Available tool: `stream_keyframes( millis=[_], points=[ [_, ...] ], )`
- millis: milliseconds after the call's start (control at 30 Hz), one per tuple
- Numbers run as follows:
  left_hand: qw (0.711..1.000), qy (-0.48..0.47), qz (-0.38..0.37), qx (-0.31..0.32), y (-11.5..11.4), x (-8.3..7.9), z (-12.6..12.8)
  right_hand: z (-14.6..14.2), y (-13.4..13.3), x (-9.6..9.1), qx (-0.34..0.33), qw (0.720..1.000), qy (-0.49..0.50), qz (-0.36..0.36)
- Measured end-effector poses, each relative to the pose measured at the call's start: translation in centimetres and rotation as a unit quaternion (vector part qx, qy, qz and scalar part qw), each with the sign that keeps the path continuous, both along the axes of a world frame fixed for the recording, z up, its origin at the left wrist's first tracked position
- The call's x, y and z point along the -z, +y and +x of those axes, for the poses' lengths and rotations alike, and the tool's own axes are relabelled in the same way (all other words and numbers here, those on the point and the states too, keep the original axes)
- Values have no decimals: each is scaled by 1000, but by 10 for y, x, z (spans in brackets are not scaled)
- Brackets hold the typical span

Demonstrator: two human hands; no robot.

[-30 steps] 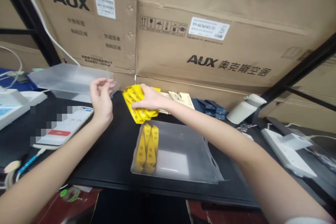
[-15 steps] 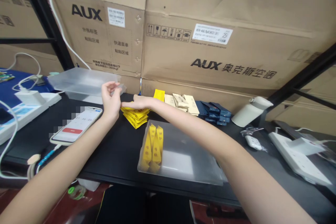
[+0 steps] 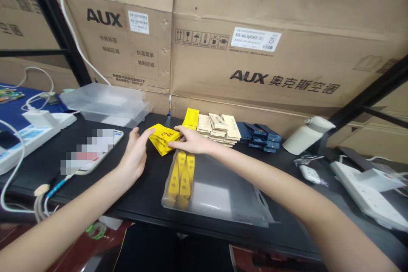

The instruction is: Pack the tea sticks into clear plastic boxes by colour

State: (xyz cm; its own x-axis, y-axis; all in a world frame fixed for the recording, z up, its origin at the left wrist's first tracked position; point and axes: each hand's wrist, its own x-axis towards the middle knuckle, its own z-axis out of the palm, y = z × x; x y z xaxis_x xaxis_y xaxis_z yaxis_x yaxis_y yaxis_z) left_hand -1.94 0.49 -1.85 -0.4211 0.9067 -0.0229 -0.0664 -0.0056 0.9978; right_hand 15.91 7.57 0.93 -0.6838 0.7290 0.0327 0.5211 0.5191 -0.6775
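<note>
Yellow packets [image 3: 164, 138], loosely stacked and fanned toward the front edge, lie on the black worktop [image 3: 140, 195], nearer its back edge than its front, directly between the two hands. The top packet's long axis seems to run from left to right, its right end slightly closer to the front edge, so the hands face each other roughly along that line. The right hand [image 3: 194, 140] is the nearer: thumb and forefinger are parted around the stack's right end, though whether they pinch it is not clear. The left hand [image 3: 135, 153] has its digits spread, one tip at the stack's left corner, apparently touching.

Just beside the stack, toward the front edge, is a clear case [image 3: 213, 170] with two yellow packets [image 3: 181, 178] at its left end; the right forearm crosses above it. Along the back edge lie cream packets [image 3: 219, 126], then dark blue packets [image 3: 259, 136]. A phone [image 3: 106, 153] rests left of the left hand.
</note>
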Motion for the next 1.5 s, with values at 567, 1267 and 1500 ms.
stream_keyframes(
  millis=[567,1267,1500],
  points=[
    [992,-119,-31,14,36,5,17,34,-5,-15,-63,993,101,-6],
    [938,247,60,237,64,25,-43,178,-29,38,249,881,400,39],
    [933,133,69,327,99,21,-41,179,-29,43,247,885,394,43]
  ],
)
